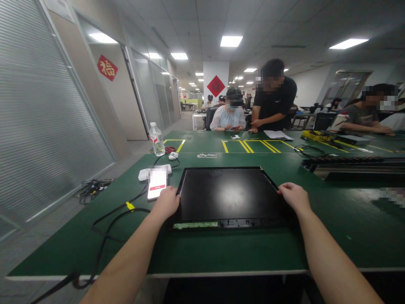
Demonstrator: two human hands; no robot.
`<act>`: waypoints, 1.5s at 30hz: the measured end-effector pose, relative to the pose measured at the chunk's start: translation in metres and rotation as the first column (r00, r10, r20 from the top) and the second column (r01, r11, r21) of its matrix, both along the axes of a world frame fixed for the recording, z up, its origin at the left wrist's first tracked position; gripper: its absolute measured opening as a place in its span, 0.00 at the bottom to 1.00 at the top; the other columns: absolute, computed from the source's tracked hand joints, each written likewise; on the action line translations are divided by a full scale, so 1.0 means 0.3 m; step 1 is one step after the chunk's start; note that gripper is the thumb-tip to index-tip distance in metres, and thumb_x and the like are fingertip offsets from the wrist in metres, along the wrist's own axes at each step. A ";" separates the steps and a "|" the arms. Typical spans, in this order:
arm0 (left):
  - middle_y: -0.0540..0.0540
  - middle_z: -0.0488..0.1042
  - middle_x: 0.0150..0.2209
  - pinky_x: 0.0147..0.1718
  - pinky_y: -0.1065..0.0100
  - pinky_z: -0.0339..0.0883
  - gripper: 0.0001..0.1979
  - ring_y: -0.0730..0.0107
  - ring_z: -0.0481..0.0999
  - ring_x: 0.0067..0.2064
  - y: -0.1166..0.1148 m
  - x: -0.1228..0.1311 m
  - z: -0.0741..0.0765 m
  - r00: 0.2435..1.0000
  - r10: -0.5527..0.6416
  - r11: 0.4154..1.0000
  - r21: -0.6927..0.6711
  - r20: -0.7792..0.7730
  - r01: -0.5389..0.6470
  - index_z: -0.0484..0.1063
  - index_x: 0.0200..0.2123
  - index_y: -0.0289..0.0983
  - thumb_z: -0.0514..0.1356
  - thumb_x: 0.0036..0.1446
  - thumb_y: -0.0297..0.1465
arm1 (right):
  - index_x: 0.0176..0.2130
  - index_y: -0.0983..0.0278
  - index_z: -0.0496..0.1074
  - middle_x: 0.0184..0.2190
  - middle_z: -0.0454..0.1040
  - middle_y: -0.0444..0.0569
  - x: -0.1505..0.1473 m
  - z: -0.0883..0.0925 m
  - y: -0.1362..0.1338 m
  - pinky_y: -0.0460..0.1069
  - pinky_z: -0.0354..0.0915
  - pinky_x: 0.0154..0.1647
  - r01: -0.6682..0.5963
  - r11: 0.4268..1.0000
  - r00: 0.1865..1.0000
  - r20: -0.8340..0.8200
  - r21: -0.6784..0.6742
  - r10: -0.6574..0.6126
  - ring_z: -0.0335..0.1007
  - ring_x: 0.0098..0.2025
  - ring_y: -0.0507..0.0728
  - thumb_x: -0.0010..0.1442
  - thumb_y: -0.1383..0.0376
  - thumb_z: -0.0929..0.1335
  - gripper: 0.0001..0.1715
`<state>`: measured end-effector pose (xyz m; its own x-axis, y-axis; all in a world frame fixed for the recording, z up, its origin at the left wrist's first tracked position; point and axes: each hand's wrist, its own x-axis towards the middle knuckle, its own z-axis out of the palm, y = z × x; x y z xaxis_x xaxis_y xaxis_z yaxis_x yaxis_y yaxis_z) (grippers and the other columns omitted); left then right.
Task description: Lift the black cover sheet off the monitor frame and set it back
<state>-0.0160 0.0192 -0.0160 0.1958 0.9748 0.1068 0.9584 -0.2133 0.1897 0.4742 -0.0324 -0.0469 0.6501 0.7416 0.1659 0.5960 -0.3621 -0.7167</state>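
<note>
A black display panel (pixel 226 194) with a thin dark frame lies on or just above the green table, its screen face up. Along its near edge runs a green circuit strip (pixel 195 225). My left hand (pixel 169 200) is closed on the panel's left edge, beside a lit phone (pixel 157 183). On the opposite side my right hand (pixel 294 195) pinches the right edge, its fingers curled over the frame. The undersides of the fingers are hidden.
The green table (pixel 228 253) carries a water bottle (pixel 157 139), a black cable (pixel 109 230) on the left and several dark metal frames (pixel 360 166) on the right. Small white parts (pixel 207 156) lie beyond the panel. Other people are across the table.
</note>
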 end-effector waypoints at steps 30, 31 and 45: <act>0.44 0.86 0.32 0.28 0.66 0.80 0.33 0.63 0.83 0.24 0.025 0.028 0.016 -0.035 0.512 0.858 -0.513 0.858 -0.029 0.72 0.70 0.37 0.68 0.62 0.20 | 0.30 0.59 0.82 0.33 0.84 0.51 -0.005 0.013 0.002 0.52 0.63 0.35 0.039 0.999 0.999 0.027 -0.028 -0.038 0.75 0.36 0.62 0.52 0.61 0.69 0.10; 0.43 0.86 0.33 0.28 0.66 0.80 0.34 0.63 0.84 0.24 0.032 0.021 0.008 -0.040 0.518 0.855 -0.518 0.854 0.006 0.73 0.70 0.37 0.69 0.61 0.20 | 0.30 0.59 0.82 0.33 0.84 0.51 -0.006 0.013 0.002 0.52 0.63 0.35 0.040 0.999 0.999 0.027 -0.028 -0.039 0.75 0.36 0.62 0.52 0.61 0.69 0.10; 0.46 0.84 0.30 0.29 0.67 0.82 0.17 0.64 0.84 0.24 -0.001 0.051 0.049 -0.185 0.548 0.833 -0.512 0.816 0.209 0.77 0.53 0.33 0.62 0.64 0.17 | 0.27 0.59 0.81 0.30 0.84 0.51 -0.006 0.009 0.000 0.51 0.63 0.34 0.043 0.999 0.998 0.045 0.004 -0.043 0.74 0.33 0.61 0.51 0.62 0.70 0.07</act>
